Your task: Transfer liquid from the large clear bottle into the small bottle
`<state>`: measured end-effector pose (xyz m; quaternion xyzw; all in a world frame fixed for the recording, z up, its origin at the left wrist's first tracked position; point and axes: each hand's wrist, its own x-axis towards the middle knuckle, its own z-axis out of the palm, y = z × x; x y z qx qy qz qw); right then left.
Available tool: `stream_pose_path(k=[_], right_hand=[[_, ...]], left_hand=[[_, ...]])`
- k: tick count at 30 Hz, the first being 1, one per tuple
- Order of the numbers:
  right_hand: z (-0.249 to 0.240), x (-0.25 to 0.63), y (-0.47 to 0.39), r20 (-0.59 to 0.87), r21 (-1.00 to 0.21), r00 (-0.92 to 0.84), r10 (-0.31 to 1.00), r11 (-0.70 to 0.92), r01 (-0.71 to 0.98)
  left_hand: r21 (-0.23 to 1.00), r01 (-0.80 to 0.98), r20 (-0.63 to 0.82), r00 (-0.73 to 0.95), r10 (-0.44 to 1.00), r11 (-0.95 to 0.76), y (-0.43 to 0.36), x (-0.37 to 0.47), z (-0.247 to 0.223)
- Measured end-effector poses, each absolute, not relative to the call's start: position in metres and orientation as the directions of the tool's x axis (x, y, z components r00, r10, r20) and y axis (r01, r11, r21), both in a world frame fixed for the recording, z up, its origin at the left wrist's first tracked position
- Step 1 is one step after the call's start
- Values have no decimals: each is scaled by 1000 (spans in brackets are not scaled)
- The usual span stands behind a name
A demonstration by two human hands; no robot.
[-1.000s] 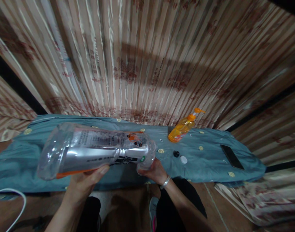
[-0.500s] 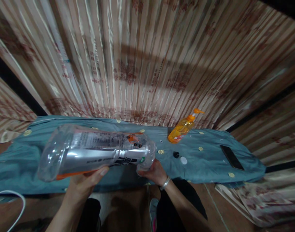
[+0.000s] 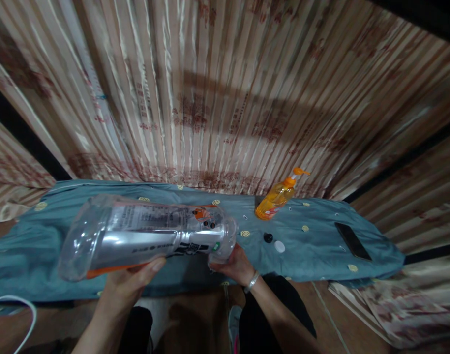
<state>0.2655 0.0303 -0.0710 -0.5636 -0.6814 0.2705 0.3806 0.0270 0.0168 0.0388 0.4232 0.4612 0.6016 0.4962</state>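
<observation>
A large clear plastic bottle (image 3: pixel 147 236) with a silver and orange label lies sideways in the air above the blue-green cloth, its rounded base to the left. From below, my left hand (image 3: pixel 136 275) grips its middle, the thumb lying along the label. At the right end my right hand (image 3: pixel 234 265), with a silver bangle on the wrist, closes on a clear part of the bottle. Its fingertips are partly hidden there. Right of this hand, a small black cap (image 3: pixel 268 238) and a white round cap (image 3: pixel 280 246) rest on the cloth.
An orange pump bottle (image 3: pixel 275 200) stands on the blue-green cloth (image 3: pixel 313 255) near the curtain (image 3: pixel 210 98). A dark phone (image 3: pixel 353 241) lies farther right. A white cable (image 3: pixel 32 314) loops at the lower left. Dark posts (image 3: pixel 29 135) slant at both sides.
Both hands keep their hold on the bottle, which sits almost as before, its left end slightly lower in the picture. The view has shifted very slightly.
</observation>
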Motion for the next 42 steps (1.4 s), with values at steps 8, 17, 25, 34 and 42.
stream_pose_path(k=[8,17,25,34,42], right_hand=[[-71,266,29,166,-806,-94,982,190,560],[-72,266,29,162,-802,-74,984,175,571],[-70,265,29,163,-831,-76,984,179,526],[-65,265,28,147,-840,-87,985,171,516],[-72,267,29,136,-847,-84,987,160,506]], left_hand=[[987,-159,9,-122,992,-29,17,23,34],[987,-156,23,-135,991,-44,17,23,33],[979,-201,9,-135,991,-36,17,24,36],[980,-194,9,-143,990,-37,18,25,37],[977,-193,60,-146,987,-88,18,26,37]])
